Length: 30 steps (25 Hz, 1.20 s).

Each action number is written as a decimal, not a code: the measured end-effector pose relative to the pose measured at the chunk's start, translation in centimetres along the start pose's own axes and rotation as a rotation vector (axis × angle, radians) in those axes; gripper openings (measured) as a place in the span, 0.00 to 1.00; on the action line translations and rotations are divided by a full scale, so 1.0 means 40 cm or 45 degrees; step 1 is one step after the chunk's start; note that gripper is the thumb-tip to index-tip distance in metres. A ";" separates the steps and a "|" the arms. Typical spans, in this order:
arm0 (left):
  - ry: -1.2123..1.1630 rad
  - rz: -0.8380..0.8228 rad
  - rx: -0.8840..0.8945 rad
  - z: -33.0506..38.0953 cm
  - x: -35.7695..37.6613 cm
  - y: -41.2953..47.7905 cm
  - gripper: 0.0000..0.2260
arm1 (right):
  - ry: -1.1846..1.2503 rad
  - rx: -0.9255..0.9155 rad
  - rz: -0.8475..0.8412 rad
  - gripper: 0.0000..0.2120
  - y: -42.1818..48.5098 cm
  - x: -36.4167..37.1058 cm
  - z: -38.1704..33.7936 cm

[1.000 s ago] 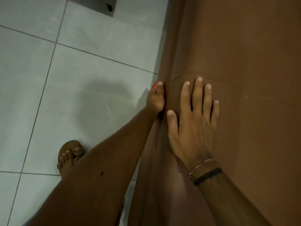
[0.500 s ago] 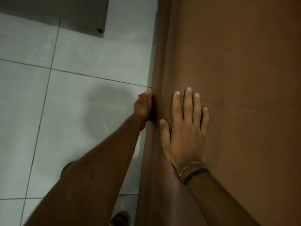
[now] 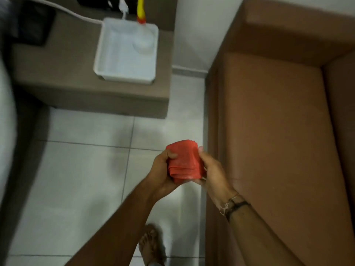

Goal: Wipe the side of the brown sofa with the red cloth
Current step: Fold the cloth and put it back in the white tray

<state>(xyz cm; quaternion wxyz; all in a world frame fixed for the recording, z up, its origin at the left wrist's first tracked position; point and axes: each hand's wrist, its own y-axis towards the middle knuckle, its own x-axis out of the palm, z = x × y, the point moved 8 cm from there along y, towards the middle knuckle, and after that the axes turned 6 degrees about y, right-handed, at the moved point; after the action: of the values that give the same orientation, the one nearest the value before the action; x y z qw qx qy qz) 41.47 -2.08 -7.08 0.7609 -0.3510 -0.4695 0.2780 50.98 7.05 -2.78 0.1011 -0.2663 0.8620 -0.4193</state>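
A: Though blurred at the bottom edge, looks like a bare foot (image 3: 151, 244) in a sandal on the pale tiled floor (image 3: 82, 169). Hands?

B: Both up in mid-frame, over the floor, just left of the brown sofa (image 3: 272, 131). Left hand (image 3: 163, 173) wrapped round the left edge of the red cloth (image 3: 185, 162), thumb on top. Right hand (image 3: 213, 173) closed on the right edge, fingers underneath. Bracelets (image 3: 233, 205) on the right wrist.

A: Cloth state?

B: Folded into a thick stacked pad, layered edges showing at the near side. Held between both hands, off the sofa, near its side panel but apart from it.

A: Sofa?

B: Running up the right of frame; seat and arm visible from above, side face seen edge-on.

A: Further back?

B: Low grey-brown table (image 3: 76, 89) on the left, white square tray (image 3: 124, 52) on top. White cable (image 3: 63, 10) running to the tray's far corner. Yellow and red object (image 3: 141, 10) at its far edge, too cropped to identify. White wall (image 3: 199, 31) behind.
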 end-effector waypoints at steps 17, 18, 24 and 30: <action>0.833 0.602 0.274 1.032 -0.231 0.174 0.17 | -0.227 -0.094 0.057 0.17 0.542 0.600 -0.559; 0.892 0.657 0.291 1.069 -0.254 0.238 0.18 | -0.252 -0.084 0.115 0.16 0.606 0.622 -0.568; 1.422 0.870 0.210 1.156 -0.339 0.480 0.20 | -0.716 -0.035 0.203 0.16 0.881 0.715 -0.555; 1.752 1.172 0.261 1.153 -0.337 0.527 0.13 | -1.032 -0.146 0.501 0.16 0.927 0.716 -0.548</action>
<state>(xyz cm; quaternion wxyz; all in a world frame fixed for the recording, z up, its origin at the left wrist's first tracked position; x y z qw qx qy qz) -7.92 12.99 -16.43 0.7165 -0.5283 0.3183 0.3259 4.40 24.91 -16.40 0.4932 -0.2453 0.8088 -0.2058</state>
